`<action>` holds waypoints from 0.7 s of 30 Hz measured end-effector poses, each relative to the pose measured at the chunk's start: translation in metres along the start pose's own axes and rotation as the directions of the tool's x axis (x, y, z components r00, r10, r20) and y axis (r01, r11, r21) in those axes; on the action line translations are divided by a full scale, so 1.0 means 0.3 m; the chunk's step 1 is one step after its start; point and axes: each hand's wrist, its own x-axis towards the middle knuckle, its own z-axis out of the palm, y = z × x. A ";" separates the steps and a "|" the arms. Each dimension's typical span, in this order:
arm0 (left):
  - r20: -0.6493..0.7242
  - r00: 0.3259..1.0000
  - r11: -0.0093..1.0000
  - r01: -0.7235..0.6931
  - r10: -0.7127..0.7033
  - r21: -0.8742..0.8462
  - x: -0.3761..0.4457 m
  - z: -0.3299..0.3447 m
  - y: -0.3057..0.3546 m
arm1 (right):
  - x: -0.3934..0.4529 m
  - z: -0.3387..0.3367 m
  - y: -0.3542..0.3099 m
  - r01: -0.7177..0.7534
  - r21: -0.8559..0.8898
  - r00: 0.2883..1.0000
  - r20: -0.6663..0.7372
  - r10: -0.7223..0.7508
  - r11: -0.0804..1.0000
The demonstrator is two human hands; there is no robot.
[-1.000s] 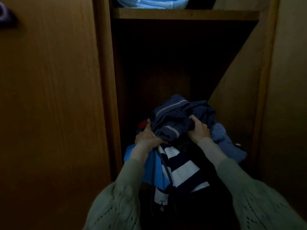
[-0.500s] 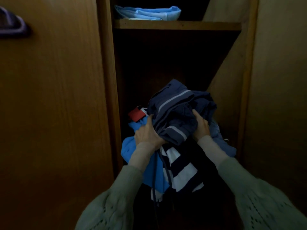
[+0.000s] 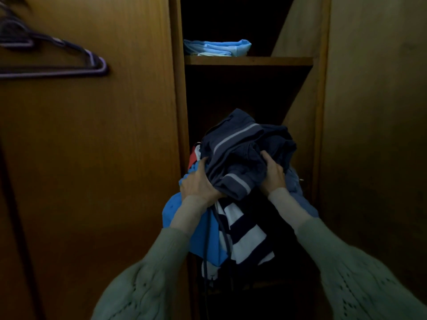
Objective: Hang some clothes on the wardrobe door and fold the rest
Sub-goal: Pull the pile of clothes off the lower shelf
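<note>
A bundle of clothes [image 3: 242, 158] is held up in front of the open wardrobe compartment. On top is a navy garment with pale stripes; below hang a bright blue garment [image 3: 208, 236] and a navy-and-white striped one [image 3: 245, 236]. My left hand [image 3: 198, 183] grips the bundle's left side and my right hand [image 3: 272, 174] grips its right side. Purple hangers [image 3: 92, 63] hang on the closed wardrobe door [image 3: 92, 158] at the upper left.
A wooden shelf [image 3: 248, 61] above the bundle carries folded light blue cloth [image 3: 217, 47]. The compartment behind the bundle is dark. Another wooden door panel [image 3: 374, 135] stands at the right.
Both hands have lifted the bundle of clothes up and out of the dark compartment. The view has tilted up, so the hangers and the shelf show more fully.
</note>
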 end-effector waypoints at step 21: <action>-0.111 0.967 0.962 0.243 -0.229 0.123 -0.468 -0.444 -0.386 | -0.434 0.294 -0.394 0.092 0.306 0.971 0.184 -0.153 0.948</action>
